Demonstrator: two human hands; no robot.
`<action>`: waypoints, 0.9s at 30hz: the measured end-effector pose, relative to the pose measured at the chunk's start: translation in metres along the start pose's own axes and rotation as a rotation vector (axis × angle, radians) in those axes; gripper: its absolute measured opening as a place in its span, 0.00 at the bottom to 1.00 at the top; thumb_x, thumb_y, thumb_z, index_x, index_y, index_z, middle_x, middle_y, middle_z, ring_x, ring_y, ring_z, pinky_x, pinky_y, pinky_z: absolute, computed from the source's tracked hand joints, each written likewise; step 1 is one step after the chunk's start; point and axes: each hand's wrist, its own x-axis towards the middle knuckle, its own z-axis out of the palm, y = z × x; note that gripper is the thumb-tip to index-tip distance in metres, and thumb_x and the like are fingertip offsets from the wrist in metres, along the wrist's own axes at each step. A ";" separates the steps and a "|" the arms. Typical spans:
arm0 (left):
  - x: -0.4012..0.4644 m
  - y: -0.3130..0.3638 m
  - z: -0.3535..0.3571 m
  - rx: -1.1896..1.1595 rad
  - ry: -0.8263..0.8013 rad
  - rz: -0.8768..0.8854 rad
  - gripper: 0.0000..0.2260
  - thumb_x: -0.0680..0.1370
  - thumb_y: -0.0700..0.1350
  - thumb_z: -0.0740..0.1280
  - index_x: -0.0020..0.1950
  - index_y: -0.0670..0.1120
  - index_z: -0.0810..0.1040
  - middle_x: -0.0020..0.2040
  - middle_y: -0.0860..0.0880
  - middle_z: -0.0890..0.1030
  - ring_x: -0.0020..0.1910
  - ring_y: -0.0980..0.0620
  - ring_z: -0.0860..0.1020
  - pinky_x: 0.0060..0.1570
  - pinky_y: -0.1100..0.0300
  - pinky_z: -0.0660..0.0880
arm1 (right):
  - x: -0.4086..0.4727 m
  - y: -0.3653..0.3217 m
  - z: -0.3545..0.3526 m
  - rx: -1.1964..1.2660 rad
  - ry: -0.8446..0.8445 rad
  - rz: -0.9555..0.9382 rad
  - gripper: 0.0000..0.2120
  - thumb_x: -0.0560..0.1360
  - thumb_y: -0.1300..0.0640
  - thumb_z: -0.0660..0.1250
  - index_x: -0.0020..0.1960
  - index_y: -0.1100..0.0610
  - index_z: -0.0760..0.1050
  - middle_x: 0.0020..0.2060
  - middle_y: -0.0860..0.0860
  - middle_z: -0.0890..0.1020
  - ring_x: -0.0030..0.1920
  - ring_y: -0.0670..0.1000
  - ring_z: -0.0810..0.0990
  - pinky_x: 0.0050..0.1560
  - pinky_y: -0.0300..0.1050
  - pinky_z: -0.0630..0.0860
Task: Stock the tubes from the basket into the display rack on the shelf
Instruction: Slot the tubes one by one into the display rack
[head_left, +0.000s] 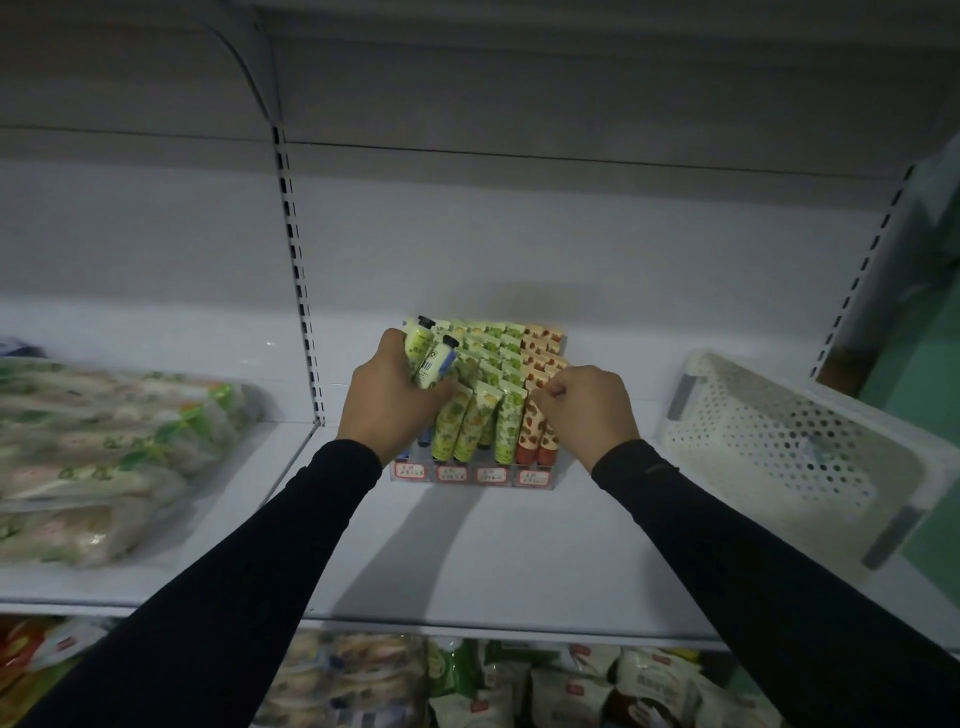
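Holding a few spare tubes (430, 353) caps-up in my left grip (387, 397), just left of the display rack (470, 474); my right grip (584, 410) pinches a red tube (531, 431) standing in the nearest right column.

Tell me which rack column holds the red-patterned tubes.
The rightmost column of the clear display rack, under the right hand. Its red-patterned tubes are orange-red; the other columns hold green-yellow patterned tubes.

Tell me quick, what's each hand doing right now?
Left hand: gripping a bunch of tubes.
Right hand: fingers curled at a red tube; grip unclear.
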 end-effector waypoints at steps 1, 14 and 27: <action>0.000 0.000 0.000 0.002 -0.001 -0.002 0.17 0.74 0.49 0.75 0.54 0.46 0.70 0.45 0.50 0.80 0.40 0.55 0.78 0.32 0.63 0.72 | 0.001 0.000 -0.001 -0.025 -0.008 -0.008 0.13 0.77 0.56 0.65 0.39 0.62 0.82 0.35 0.54 0.83 0.35 0.49 0.76 0.35 0.38 0.66; -0.002 -0.001 0.005 -0.030 -0.021 -0.036 0.16 0.74 0.49 0.75 0.53 0.46 0.70 0.44 0.51 0.80 0.39 0.54 0.78 0.31 0.62 0.70 | 0.010 0.002 -0.002 -0.155 -0.064 -0.082 0.18 0.77 0.55 0.65 0.30 0.59 0.71 0.26 0.52 0.72 0.30 0.50 0.69 0.28 0.39 0.60; -0.009 0.000 0.005 -0.071 -0.080 -0.112 0.20 0.72 0.53 0.74 0.53 0.44 0.70 0.44 0.37 0.82 0.35 0.38 0.79 0.30 0.52 0.77 | 0.014 -0.003 -0.002 -0.163 -0.113 -0.037 0.21 0.77 0.55 0.65 0.27 0.55 0.65 0.24 0.49 0.68 0.30 0.51 0.70 0.35 0.42 0.66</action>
